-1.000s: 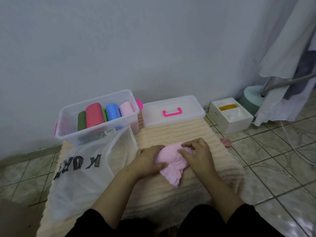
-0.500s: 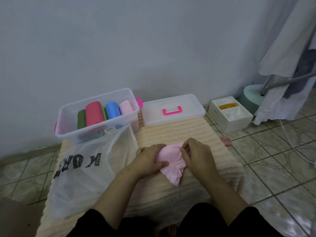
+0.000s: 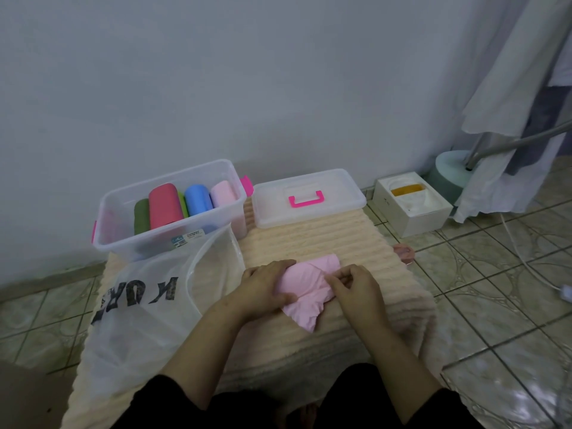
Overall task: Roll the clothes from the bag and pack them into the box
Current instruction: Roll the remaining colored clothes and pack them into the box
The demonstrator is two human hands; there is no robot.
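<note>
Since the earlier frame the pink garment (image 3: pixel 305 284) has been rolled tighter, its far end now a neat tube on the cream mat (image 3: pixel 325 239); left of it lies the clear bag (image 3: pixel 148 305), in front of the box (image 3: pixel 173 209) of rolled clothes; the left hand (image 3: pixel 266 289) grips the roll's near side; the right hand (image 3: pixel 353 289) pinches a fold; the lid (image 3: pixel 309 196) stays beyond.

Left grip (image 3: pixel 266 287) curled, thumb underneath; right grip (image 3: pixel 356 286) pinching, fingertips bent.
</note>
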